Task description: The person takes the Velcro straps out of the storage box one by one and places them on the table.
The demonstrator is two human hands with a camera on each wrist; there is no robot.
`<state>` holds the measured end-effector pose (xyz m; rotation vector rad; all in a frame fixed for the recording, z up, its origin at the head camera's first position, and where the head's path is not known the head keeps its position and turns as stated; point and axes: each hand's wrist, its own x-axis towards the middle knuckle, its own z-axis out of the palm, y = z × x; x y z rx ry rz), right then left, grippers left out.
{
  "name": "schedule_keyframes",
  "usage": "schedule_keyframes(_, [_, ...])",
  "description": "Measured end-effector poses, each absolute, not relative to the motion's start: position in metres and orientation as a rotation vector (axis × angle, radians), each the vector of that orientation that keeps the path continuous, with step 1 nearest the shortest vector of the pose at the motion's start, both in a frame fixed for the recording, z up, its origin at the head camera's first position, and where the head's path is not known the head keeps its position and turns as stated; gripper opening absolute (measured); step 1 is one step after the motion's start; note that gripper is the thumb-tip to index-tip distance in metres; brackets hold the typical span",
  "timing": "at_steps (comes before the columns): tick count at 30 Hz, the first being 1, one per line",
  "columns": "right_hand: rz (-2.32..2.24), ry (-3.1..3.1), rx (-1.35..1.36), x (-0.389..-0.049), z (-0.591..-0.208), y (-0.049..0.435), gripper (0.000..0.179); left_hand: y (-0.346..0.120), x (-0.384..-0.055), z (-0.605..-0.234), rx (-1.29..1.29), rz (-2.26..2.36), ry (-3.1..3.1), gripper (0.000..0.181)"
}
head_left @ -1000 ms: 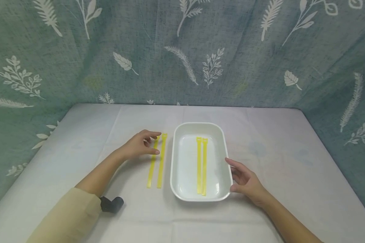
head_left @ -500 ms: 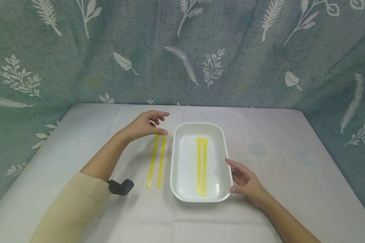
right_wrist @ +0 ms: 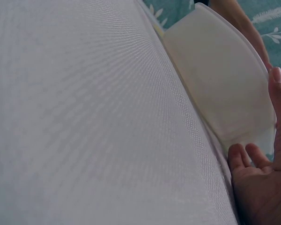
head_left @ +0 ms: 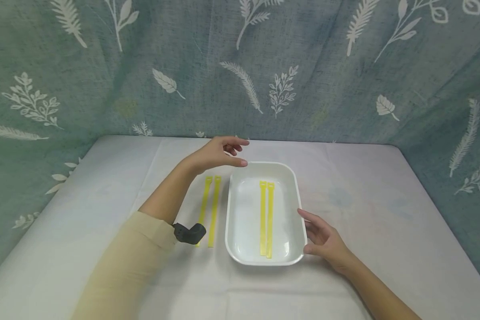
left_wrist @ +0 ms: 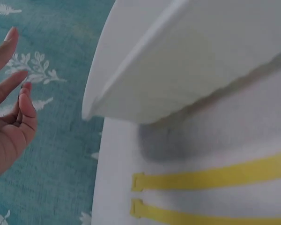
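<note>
A white rectangular tray [head_left: 246,215] stands mid-table. Two yellow cable straps with slotted ends [head_left: 263,218] lie side by side inside it. Two more yellow straps [head_left: 214,209] lie on the cloth left of the tray, one partly covered by the wrist camera in the head view. My left hand [head_left: 216,154] hovers near the tray's far left corner, fingers extended and holding nothing; the left wrist view shows this hand [left_wrist: 9,126] with thumb and fingers apart. My right hand [head_left: 324,238] rests against the tray's right side, its fingers loosely bent. The right wrist view shows its fingertips [right_wrist: 236,154] by the tray wall.
A white cloth [head_left: 352,191] covers the table. Behind it hangs a green-blue leaf-patterned curtain [head_left: 200,80]. A black wrist camera [head_left: 190,233] sits on the left forearm, beside a beige sleeve [head_left: 132,262].
My left hand has moved away from the straps on the cloth, to the back and right, toward the tray's far left corner. My right hand and the tray have stayed put.
</note>
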<state>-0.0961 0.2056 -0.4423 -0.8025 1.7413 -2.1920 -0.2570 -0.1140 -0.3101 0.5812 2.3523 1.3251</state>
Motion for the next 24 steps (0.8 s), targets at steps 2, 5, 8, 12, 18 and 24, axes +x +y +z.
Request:
schedule_keyframes(2, [-2.19, 1.747, -0.8, -0.096, -0.442, 0.205, 0.074, -0.107, -0.26, -0.312, 0.573, 1.312, 2.326, 0.06])
schedule_keyframes(5, [-2.189, 1.752, -0.793, -0.096, -0.441, 0.205, 0.074, -0.096, -0.263, -0.315, 0.569, 1.278, 2.291, 0.058])
schedule_keyframes(8, [-2.189, 1.757, -0.788, -0.097, -0.441, 0.205, 0.074, -0.084, -0.265, -0.319, 0.582, 1.252, 2.25, 0.055])
schedule_keyframes(12, [-2.189, 1.761, -0.796, -0.097, -0.442, 0.205, 0.074, -0.07, -0.267, -0.325, 0.586, 1.219, 2.198, 0.054])
schedule_keyframes(18, [-2.189, 1.767, -0.787, -0.097, -0.443, 0.205, 0.074, -0.057, -0.264, -0.34, 0.48, 1.176, 2.153, 0.056])
schedule_keyframes(24, [-2.187, 1.763, -0.776, -0.096, -0.443, 0.205, 0.073, -0.044, -0.257, -0.353, 0.473, 1.115, 2.166, 0.059])
